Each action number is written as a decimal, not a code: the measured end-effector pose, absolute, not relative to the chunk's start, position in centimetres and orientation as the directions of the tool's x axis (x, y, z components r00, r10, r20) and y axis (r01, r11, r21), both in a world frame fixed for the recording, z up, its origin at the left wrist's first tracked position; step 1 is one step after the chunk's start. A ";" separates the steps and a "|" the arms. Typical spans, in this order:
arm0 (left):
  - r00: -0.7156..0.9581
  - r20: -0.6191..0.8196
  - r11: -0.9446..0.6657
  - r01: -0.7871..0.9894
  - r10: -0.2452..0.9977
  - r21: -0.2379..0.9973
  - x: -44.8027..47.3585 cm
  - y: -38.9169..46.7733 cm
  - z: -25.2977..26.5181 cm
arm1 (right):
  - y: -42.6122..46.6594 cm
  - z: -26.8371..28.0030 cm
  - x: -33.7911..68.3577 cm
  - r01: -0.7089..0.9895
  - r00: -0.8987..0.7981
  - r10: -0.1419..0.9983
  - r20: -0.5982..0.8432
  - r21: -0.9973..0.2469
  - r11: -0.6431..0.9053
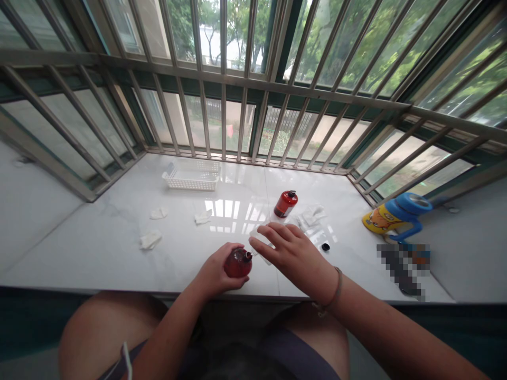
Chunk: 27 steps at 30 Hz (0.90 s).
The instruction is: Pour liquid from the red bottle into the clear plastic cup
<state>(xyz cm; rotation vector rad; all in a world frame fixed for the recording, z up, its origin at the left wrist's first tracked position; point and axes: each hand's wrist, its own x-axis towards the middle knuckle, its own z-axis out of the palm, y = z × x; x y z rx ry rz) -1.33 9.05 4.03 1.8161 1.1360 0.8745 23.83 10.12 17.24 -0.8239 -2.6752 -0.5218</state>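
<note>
A white ledge [103, 261] lay beneath. The right hand [295, 253] extended its fingers, whether gripping anything I couldn't tell; the left hand [216, 272] curled its fingers round the bottle [236, 265] near the front edge. A cap [325, 247] lay nearby.

Seemingly a home, glossy white bay-window ledge [99, 253], metal window bars [224, 116], trees [344, 58] outside, cartoon-printed bottle [380, 219]
</note>
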 end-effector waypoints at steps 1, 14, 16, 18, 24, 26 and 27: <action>0.357 0.137 -0.273 0.366 0.924 0.890 -1.3 9.0 4.0 | 10.1 17.2 23.8 0.585 -0.793 0.478 0.377 0.255 0.770; 0.347 0.147 -0.274 0.352 0.926 0.895 -1.4 8.9 4.1 | 10.2 17.5 23.3 0.576 -0.804 0.489 0.339 0.241 0.781; 0.344 0.145 -0.271 0.352 0.928 0.896 -1.4 8.9 4.1 | 10.2 17.5 23.3 0.570 -0.809 0.485 0.332 0.244 0.785; 0.342 0.142 -0.266 0.350 0.929 0.898 -1.4 8.9 4.1 | 10.2 17.5 23.2 0.564 -0.814 0.479 0.330 0.249 0.787; 0.340 0.150 -0.271 0.344 0.928 0.899 -1.4 9.0 4.0 | 10.3 17.6 23.0 0.546 -0.825 0.453 0.339 0.268 0.794; 0.339 0.156 -0.276 0.344 0.928 0.897 -1.4 8.9 3.9 | 10.3 17.6 23.0 0.541 -0.828 0.448 0.338 0.272 0.795; 0.338 0.159 -0.279 0.344 0.928 0.896 -1.4 8.9 3.9 | 10.3 17.7 23.0 0.539 -0.829 0.445 0.339 0.274 0.796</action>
